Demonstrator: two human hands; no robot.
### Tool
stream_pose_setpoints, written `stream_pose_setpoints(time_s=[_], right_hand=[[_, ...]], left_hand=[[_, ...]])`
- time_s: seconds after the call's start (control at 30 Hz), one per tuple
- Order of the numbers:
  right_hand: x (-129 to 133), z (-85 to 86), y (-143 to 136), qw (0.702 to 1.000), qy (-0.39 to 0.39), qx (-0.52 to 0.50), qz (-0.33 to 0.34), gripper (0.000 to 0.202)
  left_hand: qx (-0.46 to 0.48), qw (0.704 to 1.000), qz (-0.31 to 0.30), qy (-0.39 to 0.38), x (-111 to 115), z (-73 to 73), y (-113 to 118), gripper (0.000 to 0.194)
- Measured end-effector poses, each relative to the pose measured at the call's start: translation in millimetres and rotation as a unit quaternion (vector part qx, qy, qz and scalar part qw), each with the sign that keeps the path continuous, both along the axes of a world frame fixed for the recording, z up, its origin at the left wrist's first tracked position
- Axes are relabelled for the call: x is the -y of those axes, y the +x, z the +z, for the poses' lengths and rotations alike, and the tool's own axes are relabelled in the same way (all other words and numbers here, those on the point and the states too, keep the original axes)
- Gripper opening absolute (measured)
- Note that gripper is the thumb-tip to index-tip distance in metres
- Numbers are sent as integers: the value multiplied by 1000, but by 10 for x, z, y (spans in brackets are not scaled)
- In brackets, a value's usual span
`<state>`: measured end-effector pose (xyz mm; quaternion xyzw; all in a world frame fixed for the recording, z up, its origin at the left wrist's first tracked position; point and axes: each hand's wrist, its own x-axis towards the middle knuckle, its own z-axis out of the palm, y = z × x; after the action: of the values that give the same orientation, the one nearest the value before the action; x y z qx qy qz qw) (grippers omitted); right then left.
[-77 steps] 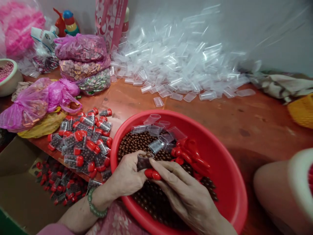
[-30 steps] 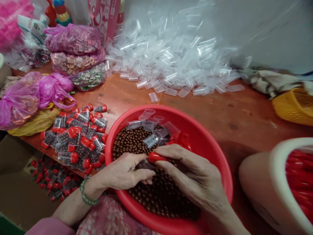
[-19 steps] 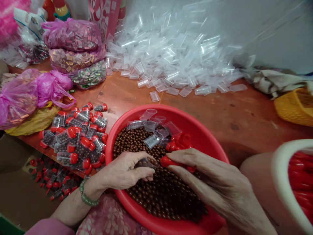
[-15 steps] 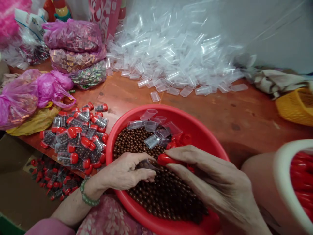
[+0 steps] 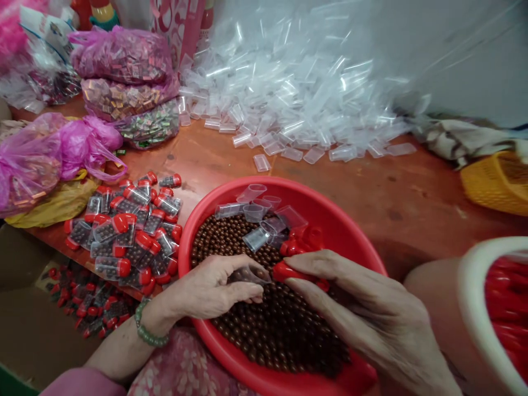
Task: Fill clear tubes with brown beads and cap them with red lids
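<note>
My left hand [image 5: 220, 286] grips a small clear plastic container [image 5: 249, 274] with brown balls inside, its mouth turned to the right. Close to that mouth, my right hand [image 5: 355, 308] pinches a red cap [image 5: 284, 271] between thumb and fingers; a small gap separates cap and container. Both hands are above a red basin [image 5: 289, 184] of shiny brown balls [image 5: 280, 330]. Several clear containers [image 5: 256, 238] lie on the balls at the far side, with more red caps [image 5: 303, 242] beside them, partly hidden by my right hand.
Filled, red-capped containers [image 5: 140, 220] are heaped left of the basin, more in a cardboard box [image 5: 20, 297] below. Clear containers [image 5: 289, 99] form a large pile at the back. Pink bags [image 5: 124, 55] stand at the left. On the right are a pail [image 5: 470, 291] of red caps and a yellow basket [image 5: 495, 181].
The red cap in my right hand has shifted slightly right and down. The container's mouth in my left hand shows a little further to the right.
</note>
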<state>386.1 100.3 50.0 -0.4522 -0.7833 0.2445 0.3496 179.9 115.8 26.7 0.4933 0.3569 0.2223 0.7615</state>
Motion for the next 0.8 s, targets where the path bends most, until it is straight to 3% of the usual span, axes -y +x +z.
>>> stream_pose_setpoints(time_s=[0.2, 0.43, 0.67, 0.8], right_hand=[[-40, 17, -153, 999, 10, -2, 35, 19], [49, 45, 63, 998, 35, 60, -2, 14], [79, -25, -169, 989, -13, -117, -94, 27], [100, -83, -346, 987, -3, -143, -67, 29]], left_hand=[[1, 1000, 11, 20, 17, -26, -2, 14], [-4, 1000, 24, -16, -5, 29, 4, 18], [35, 999, 39, -6, -7, 17, -4, 20], [78, 996, 46, 1, 34, -8, 16, 18]])
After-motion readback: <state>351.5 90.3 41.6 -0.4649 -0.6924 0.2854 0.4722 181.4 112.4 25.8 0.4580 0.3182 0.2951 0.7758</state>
